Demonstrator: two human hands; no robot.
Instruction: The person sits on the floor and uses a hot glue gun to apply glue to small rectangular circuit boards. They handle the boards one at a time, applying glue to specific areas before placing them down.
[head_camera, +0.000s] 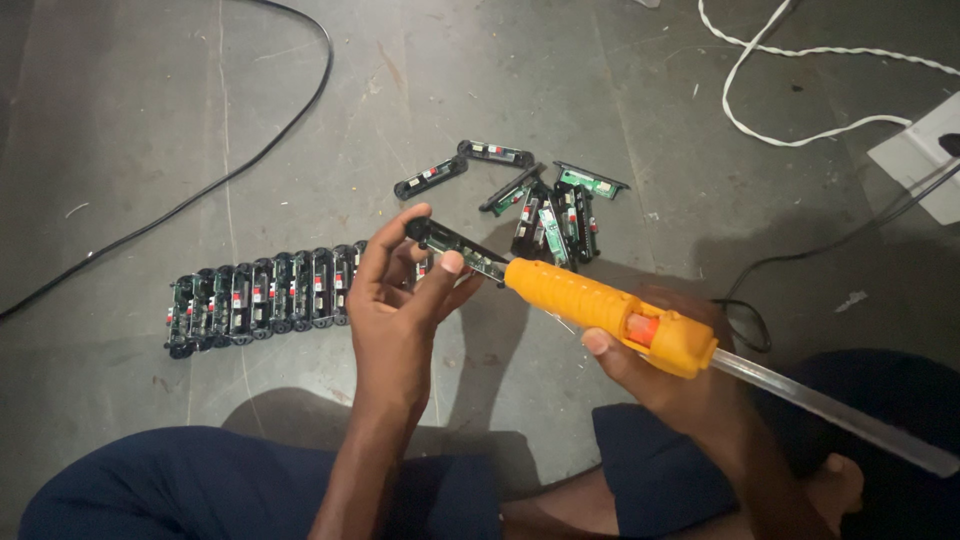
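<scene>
A small black circuit module is pinched in the left hand above the floor, meeting the nozzle of the orange glue gun clasped in the right hand; gluing seems underway, needing steady aim.

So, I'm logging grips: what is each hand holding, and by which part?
Left hand pinches a black circuit module along its edges with its fingertips. Right hand holds an orange glue gun by its grip.

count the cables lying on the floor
3, more may run out of view: a black cable curving across the upper left, a white twisted cord at upper right, and a thin black wire right of the glue gun.
</scene>
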